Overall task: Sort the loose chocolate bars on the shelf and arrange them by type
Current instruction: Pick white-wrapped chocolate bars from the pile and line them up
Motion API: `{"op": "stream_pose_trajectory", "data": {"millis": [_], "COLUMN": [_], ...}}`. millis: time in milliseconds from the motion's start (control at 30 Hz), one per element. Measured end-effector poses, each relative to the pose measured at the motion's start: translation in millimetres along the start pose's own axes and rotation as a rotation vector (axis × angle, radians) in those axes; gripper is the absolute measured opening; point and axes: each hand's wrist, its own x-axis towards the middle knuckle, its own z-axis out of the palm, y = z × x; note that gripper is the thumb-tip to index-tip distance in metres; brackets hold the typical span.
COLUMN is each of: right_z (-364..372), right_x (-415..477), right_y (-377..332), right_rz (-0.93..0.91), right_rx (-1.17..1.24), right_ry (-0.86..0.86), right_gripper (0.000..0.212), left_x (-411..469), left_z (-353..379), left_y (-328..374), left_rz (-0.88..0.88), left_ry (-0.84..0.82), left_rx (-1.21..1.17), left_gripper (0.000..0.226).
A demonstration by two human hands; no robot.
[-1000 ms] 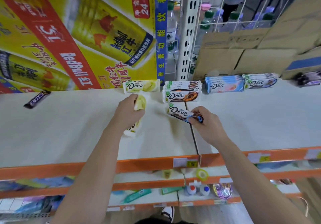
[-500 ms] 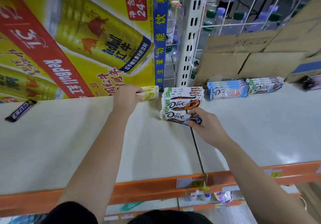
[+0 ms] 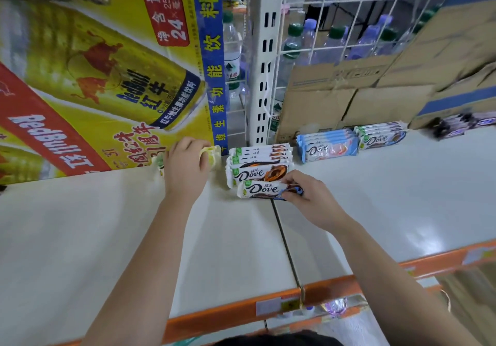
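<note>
Your right hand (image 3: 308, 196) pinches the right end of a crosswise Dove bar (image 3: 261, 190) just before the orange-marked stack (image 3: 257, 161); your left hand (image 3: 188, 171) grips a yellow bar (image 3: 213, 155) at the shelf's (image 3: 107, 238) back.

Left of the white slotted post (image 3: 264, 58), the Red Bull carton (image 3: 88, 82) carries "RedBull" upside down on its red band, "红牛" on the printed can, "24" and "250" in a red panel, and "功能饮料" along its blue edge. At the post's foot, "Dove" reads on the loose bar (image 3: 261, 189) and the orange-marked stack (image 3: 257, 173). Right of the post, it reads on the pale blue stack (image 3: 326, 149) and the white stack (image 3: 381, 138).
</note>
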Motion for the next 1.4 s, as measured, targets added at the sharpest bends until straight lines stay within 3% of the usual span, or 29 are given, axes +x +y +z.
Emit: {"op": "stream_pose_trajectory", "data": {"millis": [167,400,800,1067,1400], "right_z": [-29.1,-96.1,-217.7,-234.7,-231.4], "right_x": [-0.6,-6.6,7.9,34.4,48.3], "right_y": [29.5,99.3,215.0,228.5,236.2], "right_rz": [0.020,0.041,-0.057,-0.175,-0.239], "right_rx": [0.055,0.040,-0.238,-0.339,-0.432], "right_ry": [0.030,0.068,0.146,0.184,0.317], "right_gripper": [0.017,0.019,0.017,0.015,0.014], "left_x": [-5.4,-8.8,-49.0,-59.0,-62.8], "left_z": [13.4,53.5,142.4,164.5,169.7], "left_y": [48.7,133.4,282.3,316.2,310.9], "left_rz": [0.109,0.233,0.093,0.048,0.023], "left_ry": [0.039,0.088,-0.100,-0.122,-0.085], "left_rx": [-0.067,0.004,0.051,0.134,0.096], "left_gripper": [0.029,0.020,0.033,0.039,0.038]}}
